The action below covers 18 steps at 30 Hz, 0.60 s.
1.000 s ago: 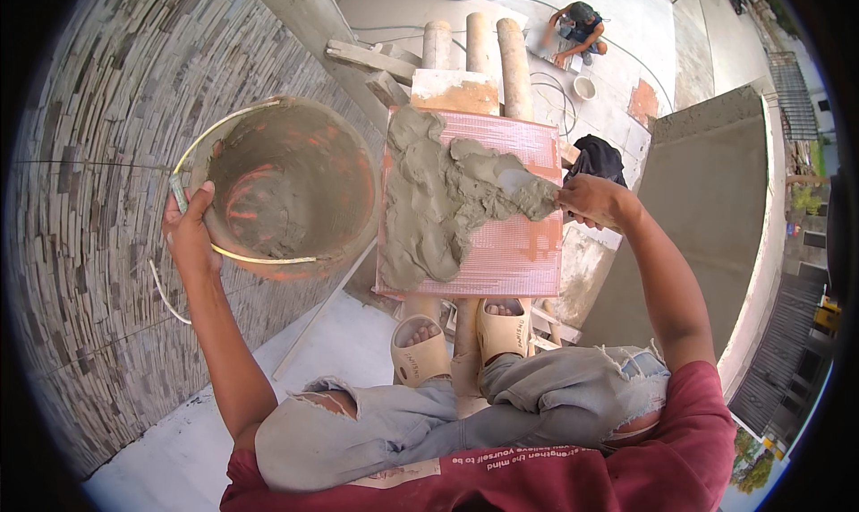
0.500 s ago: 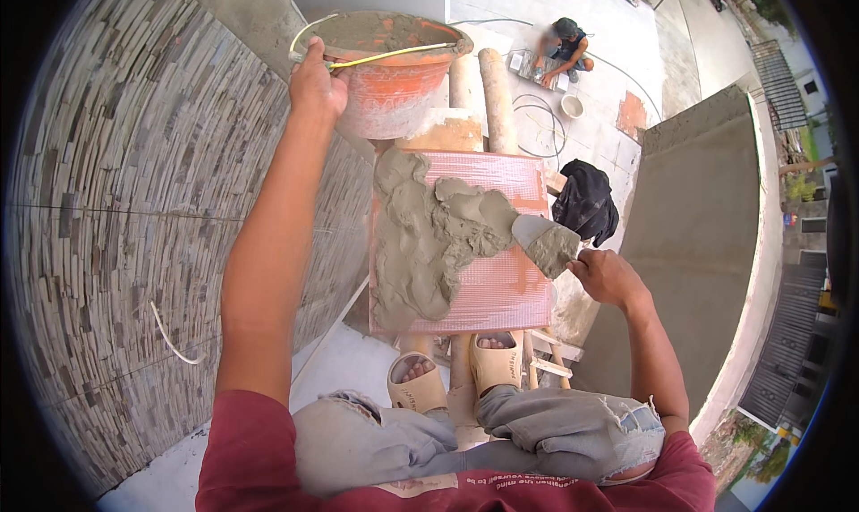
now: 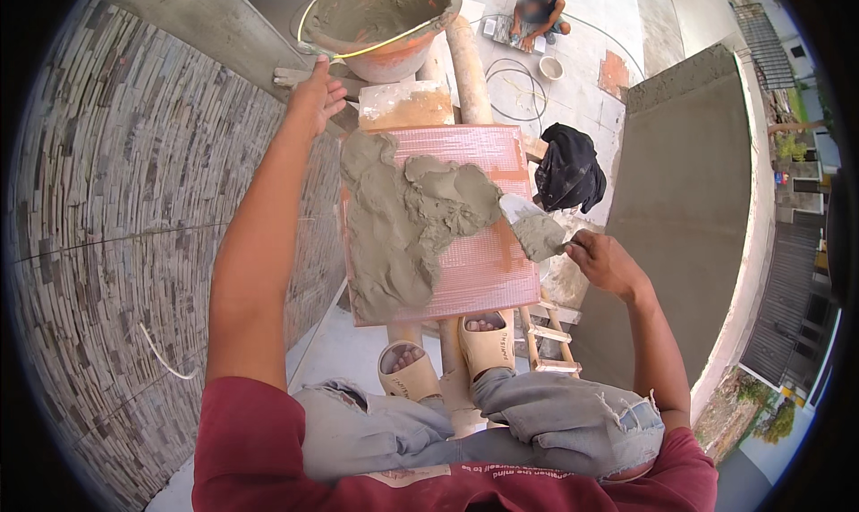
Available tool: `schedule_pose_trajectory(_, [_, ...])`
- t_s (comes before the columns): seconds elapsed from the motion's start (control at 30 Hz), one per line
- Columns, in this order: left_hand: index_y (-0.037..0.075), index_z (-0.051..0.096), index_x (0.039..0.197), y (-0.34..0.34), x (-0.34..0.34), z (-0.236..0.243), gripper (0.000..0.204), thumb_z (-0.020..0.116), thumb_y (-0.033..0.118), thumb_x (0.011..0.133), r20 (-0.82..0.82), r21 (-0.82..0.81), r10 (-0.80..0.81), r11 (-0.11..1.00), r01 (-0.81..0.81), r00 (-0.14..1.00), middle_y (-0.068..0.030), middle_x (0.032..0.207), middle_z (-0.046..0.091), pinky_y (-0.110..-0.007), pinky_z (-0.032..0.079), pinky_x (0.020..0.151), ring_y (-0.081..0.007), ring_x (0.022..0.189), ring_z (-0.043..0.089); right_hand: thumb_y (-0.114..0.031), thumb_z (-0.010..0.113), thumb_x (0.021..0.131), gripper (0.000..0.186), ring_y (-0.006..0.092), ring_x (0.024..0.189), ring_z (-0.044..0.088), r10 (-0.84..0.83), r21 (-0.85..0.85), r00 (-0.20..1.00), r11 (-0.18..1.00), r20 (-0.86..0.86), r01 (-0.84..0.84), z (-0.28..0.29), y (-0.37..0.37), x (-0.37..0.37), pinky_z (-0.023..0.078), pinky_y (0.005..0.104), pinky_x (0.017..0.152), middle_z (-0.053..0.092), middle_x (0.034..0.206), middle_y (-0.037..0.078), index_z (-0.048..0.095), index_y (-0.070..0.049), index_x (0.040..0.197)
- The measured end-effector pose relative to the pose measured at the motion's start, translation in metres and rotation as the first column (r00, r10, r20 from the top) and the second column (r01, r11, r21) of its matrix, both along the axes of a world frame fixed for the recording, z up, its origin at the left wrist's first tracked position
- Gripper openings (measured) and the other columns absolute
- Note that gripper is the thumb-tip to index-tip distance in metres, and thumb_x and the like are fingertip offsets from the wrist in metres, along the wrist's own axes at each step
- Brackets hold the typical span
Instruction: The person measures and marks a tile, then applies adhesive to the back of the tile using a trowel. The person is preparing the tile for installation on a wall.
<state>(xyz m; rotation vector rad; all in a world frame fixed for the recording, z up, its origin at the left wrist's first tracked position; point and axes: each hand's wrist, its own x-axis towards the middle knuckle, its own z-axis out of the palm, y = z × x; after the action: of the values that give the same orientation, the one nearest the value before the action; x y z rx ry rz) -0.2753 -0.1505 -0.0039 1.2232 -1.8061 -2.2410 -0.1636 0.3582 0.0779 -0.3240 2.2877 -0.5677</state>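
My left hand (image 3: 318,98) is open just below the rim of an orange mortar-stained bucket (image 3: 385,62), its fingers stretched out and off the yellow wire handle (image 3: 386,45). Grey wet mortar fills much of what shows inside the bucket. In my right hand (image 3: 604,260) is a trowel (image 3: 540,235), its blade smeared with mortar and its tip beside the heap. Thick wet mortar (image 3: 389,230) covers the left part and upper middle of a reddish tile (image 3: 488,284) with a ridged back, lying before my feet.
Round poles (image 3: 467,69) support the spot where my sandalled feet rest, high above the floor. A stone-patterned wall (image 3: 134,217) rises at left, a plastered wall (image 3: 689,208) at right. Black cloth (image 3: 569,167) hangs beside the tile. Below, a person (image 3: 539,15) crouches near a pail (image 3: 551,68).
My left hand has let go of the bucket's handle and dropped slightly below it. The bucket now sits farther up in view. The trowel stays in my right hand; the whole view has shifted a little.
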Motion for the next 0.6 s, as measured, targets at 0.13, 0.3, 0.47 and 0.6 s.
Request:
schedule_pose_trajectory(0.13, [0.000,0.057,0.124,-0.028,0.115,-0.002,0.053,0.058,0.047,0.100,0.192,-0.232,-0.279,0.919,0.320,0.941,-0.0098,0.113,0.062,-0.037,0.050,0.090,-0.0206,0.100,0.062,-0.039,0.047,0.105,0.038,0.0133,0.051,0.054,-0.410,0.014,0.794,0.892,0.449,0.452,-0.013,-0.009,-0.013,0.045,0.0300,0.045,0.053,0.066,0.002,0.059,-0.004,0.098])
schedule_pose_trajectory(0.3, [0.009,0.062,0.114,-0.016,0.272,-0.033,0.025,0.057,0.030,0.101,0.518,-0.029,-0.431,0.854,0.519,0.739,-0.0036,0.108,0.065,-0.033,0.049,0.087,-0.0156,0.096,0.062,-0.041,0.044,0.106,0.041,0.0114,0.052,0.051,-0.235,0.046,0.738,0.963,0.632,0.267,-0.048,-0.042,-0.002,0.047,0.0292,0.048,0.053,0.071,0.003,0.061,-0.003,0.107])
schedule_pose_trajectory(0.47, [0.004,0.062,0.121,0.021,0.351,-0.063,0.028,0.056,0.020,0.099,0.432,0.231,-0.485,0.875,0.426,0.761,-0.0074,0.112,0.067,-0.033,0.050,0.092,-0.0181,0.101,0.064,-0.024,0.060,0.095,0.026,0.0411,0.089,0.066,0.386,0.289,0.921,0.888,-0.048,-0.357,-0.024,-0.041,-0.007,0.053,0.0503,0.077,0.069,0.088,0.021,0.064,0.000,0.103])
schedule_pose_trajectory(0.6, [-0.002,0.061,0.124,0.032,0.364,-0.063,0.032,0.051,0.010,0.096,0.325,0.299,-0.484,0.868,0.397,0.813,-0.0103,0.113,0.068,-0.033,0.049,0.095,-0.0201,0.101,0.065,-0.028,0.062,0.093,0.026,0.0400,0.086,0.069,0.375,0.207,0.880,0.923,-0.292,-0.325,0.002,-0.056,-0.011,0.055,0.0488,0.076,0.070,0.088,0.020,0.063,-0.001,0.094])
